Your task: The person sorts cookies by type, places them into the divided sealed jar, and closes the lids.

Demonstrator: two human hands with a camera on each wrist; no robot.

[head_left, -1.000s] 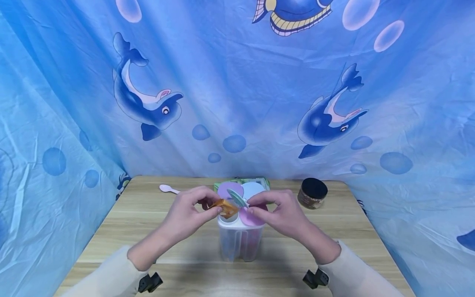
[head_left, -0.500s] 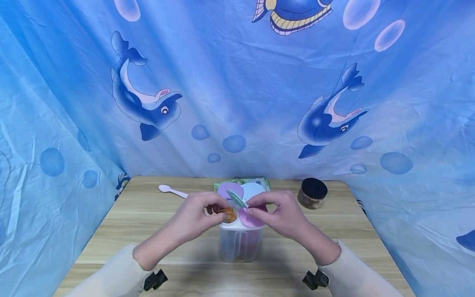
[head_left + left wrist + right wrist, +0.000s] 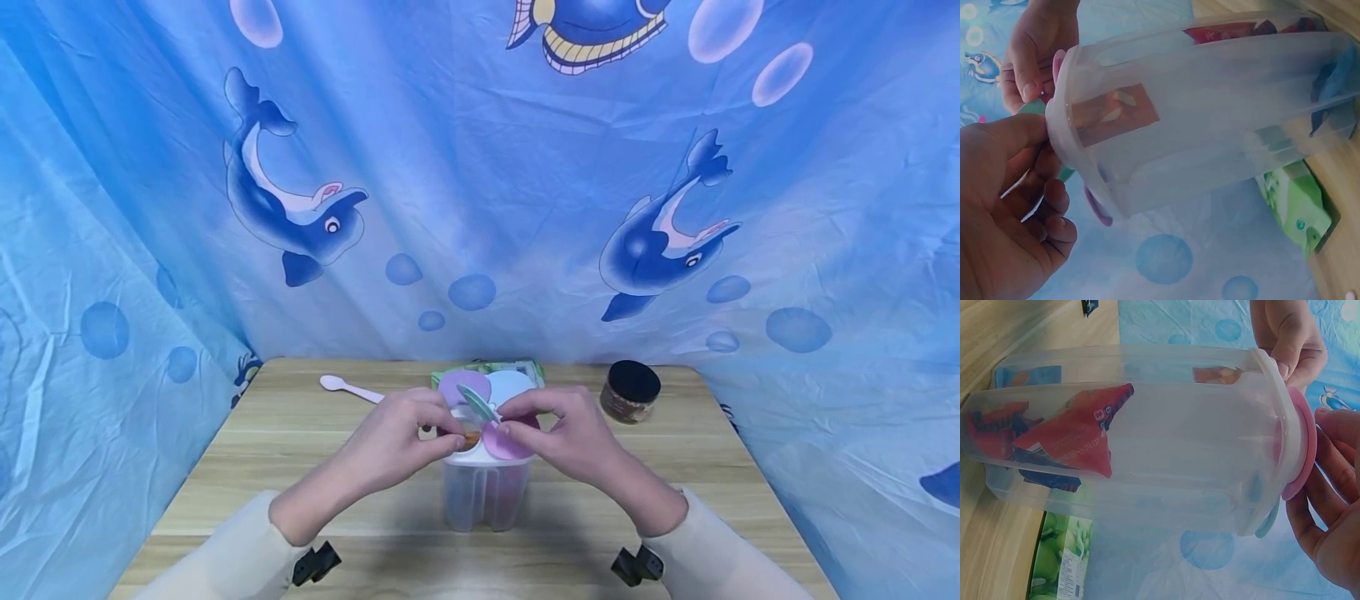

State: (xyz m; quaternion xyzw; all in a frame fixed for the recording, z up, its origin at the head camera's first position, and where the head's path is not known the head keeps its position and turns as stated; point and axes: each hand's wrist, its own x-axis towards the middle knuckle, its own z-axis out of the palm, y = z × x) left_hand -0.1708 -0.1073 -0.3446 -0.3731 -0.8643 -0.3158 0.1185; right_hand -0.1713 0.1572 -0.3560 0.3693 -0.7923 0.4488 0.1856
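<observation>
A clear container [image 3: 468,492] with a white top and several coloured round lids stands mid-table. My left hand [image 3: 408,437] pinches a small orange-brown packet [image 3: 471,439] at the front-left opening; in the left wrist view most of the packet [image 3: 1116,112] hangs inside, just under the rim. My right hand [image 3: 558,425] holds the green lid [image 3: 477,403] tilted up between thumb and fingers, beside the pink lid [image 3: 506,442]. Through the wall in the right wrist view, a red packet [image 3: 1082,431] and a blue packet [image 3: 1029,376] lie low in separate compartments.
A pale pink spoon [image 3: 351,387] lies left of the container. To the right stands a black-lidded jar [image 3: 632,392]. A green printed pack [image 3: 528,369] is behind the container. A blue curtain [image 3: 480,167] hangs behind the table.
My left hand has moved slightly right and lowered the orange-brown packet from above the opening into the container. My right hand keeps the green lid raised in the same place.
</observation>
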